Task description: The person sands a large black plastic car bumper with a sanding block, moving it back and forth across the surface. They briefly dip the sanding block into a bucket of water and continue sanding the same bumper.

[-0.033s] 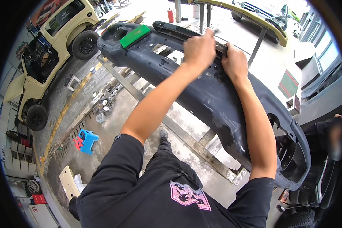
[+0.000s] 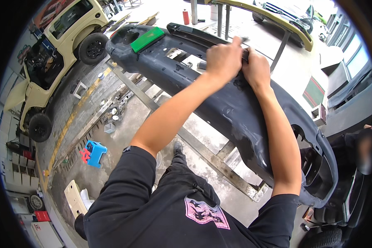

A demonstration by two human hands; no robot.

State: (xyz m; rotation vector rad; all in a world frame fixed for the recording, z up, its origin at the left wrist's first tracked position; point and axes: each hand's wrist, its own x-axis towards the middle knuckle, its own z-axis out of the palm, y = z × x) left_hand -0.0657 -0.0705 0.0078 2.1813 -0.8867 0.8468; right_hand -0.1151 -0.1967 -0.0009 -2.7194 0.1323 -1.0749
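Note:
A dark grey car bumper [image 2: 223, 111] lies slanted on a metal stand [image 2: 198, 151]. My left hand [image 2: 223, 60] is closed over its far upper edge, with a small dark piece near the fingertips; what it holds, if anything, I cannot make out. Just right of it, my right hand [image 2: 256, 68] has its fingers curled round the dark edge strip [image 2: 202, 41] of the bumper. A green block [image 2: 147, 40] rests on the bumper's left end, and a grey cylinder [image 2: 201, 65] shows behind my left forearm.
A cream off-road vehicle [image 2: 58, 62] stands left, a yellow-green bumper [image 2: 299, 35] on a stand at the back. Low on the left are a blue stool [image 2: 96, 153] and a cream panel [image 2: 74, 194]. Another person [image 2: 359, 144] is at the right beside dark bodywork [image 2: 351, 194].
My left hand has moved a little right and toward me, closer to my right hand. My right hand has shifted only slightly.

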